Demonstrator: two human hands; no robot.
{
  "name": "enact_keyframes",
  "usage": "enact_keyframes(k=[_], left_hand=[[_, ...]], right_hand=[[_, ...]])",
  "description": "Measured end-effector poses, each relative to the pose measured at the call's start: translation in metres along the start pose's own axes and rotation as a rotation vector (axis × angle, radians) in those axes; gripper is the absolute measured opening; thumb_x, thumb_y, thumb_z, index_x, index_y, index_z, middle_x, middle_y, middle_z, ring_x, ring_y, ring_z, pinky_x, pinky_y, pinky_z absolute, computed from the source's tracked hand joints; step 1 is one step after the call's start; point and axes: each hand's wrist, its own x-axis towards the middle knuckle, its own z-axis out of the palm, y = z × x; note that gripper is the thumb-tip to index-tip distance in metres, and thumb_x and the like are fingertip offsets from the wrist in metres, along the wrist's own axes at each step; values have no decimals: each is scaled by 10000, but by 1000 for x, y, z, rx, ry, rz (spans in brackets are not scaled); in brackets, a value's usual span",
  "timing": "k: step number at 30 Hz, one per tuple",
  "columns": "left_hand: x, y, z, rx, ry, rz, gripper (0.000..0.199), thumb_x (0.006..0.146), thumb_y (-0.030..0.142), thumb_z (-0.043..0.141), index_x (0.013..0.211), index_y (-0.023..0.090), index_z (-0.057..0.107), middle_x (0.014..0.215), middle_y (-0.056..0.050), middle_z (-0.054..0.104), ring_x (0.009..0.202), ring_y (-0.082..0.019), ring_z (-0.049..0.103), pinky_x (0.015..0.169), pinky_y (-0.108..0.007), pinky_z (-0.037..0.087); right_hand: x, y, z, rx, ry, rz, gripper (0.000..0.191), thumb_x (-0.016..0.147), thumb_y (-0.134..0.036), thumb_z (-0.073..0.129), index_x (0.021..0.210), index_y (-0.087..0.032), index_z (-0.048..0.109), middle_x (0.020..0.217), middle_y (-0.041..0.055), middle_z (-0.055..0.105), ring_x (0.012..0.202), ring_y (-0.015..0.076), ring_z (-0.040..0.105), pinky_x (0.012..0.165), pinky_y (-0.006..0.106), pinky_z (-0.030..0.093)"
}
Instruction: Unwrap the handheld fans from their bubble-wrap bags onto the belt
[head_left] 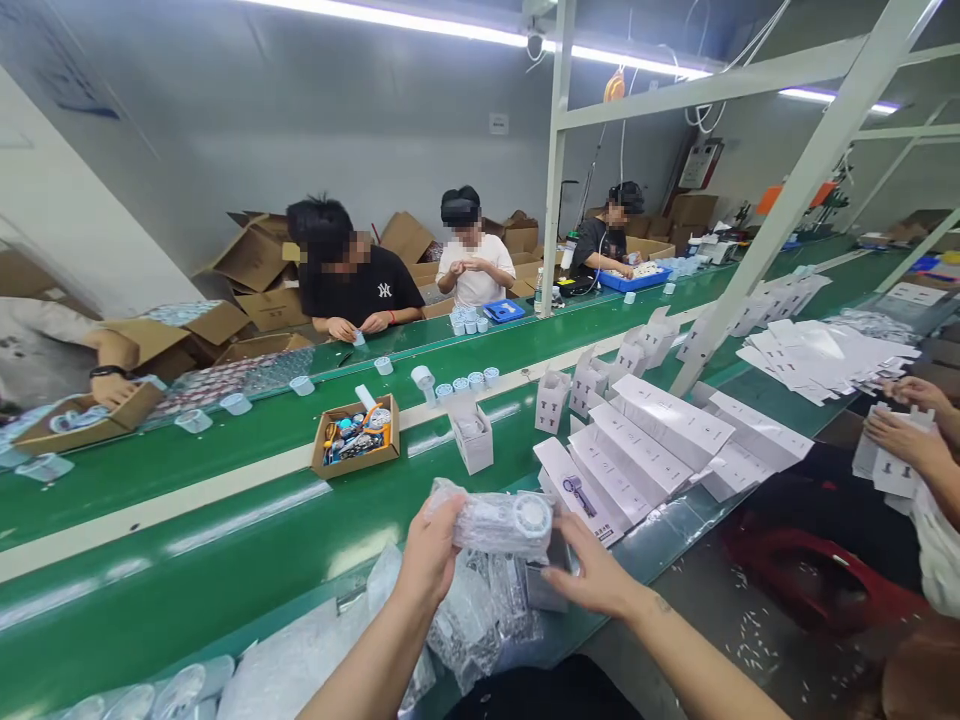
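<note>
My left hand is wrapped round one end of a bubble-wrapped device, which lies sideways above the near edge of the bench. A round, light-coloured head shows through the wrap at its right end. My right hand is beside that end, fingers apart, around a grey box-like item partly hidden under the device; its grip on that item is unclear. More bubble-wrapped pieces lie below my hands. Just beyond stands an open white box with something wrapped inside.
White printed boxes lie stacked to the right. A cardboard tray of small parts sits on the green belt, left of centre. Several people work across the belt; another person's hands hold white boxes at far right. A white frame post slants across.
</note>
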Motion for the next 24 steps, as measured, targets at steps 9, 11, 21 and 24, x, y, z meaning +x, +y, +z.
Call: enact_keyframes(k=[9, 11, 21, 24], left_hand=[[-23, -11, 8, 510, 5, 431, 275, 669, 435, 689, 776, 196, 605, 665, 12, 607, 641, -181, 575, 628, -283, 453], [-26, -23, 9, 830, -24, 666, 223, 767, 430, 622, 803, 210, 603, 727, -11, 624, 711, -203, 590, 695, -304, 463], [-34, -68, 28, 2033, -672, 665, 632, 860, 473, 615, 1404, 184, 472, 1408, -191, 507, 1277, -407, 440, 1006, -590, 382], [-31, -87, 19, 2050, -837, 643, 773, 822, 523, 646, 1481, 233, 365, 1454, -163, 477, 1355, -441, 336, 1035, -639, 337]], right_hand=[[0, 8, 7, 21, -30, 192, 672, 630, -276, 735, 1207, -187, 402, 1203, 137, 579, 1163, 305, 565, 1003, 463, 446], [1, 9, 5, 12, -52, 236, 652, 635, -288, 737, 1180, -201, 390, 1149, 113, 590, 1103, 296, 594, 949, 449, 477], [-2, 28, 10, 154, -87, 165, 685, 627, -241, 733, 1209, -232, 372, 1166, 95, 572, 1068, 273, 602, 950, 447, 475], [-3, 31, -15, 338, -248, 117, 632, 620, -199, 712, 1172, -232, 406, 1123, 69, 606, 1030, 242, 625, 906, 400, 506]])
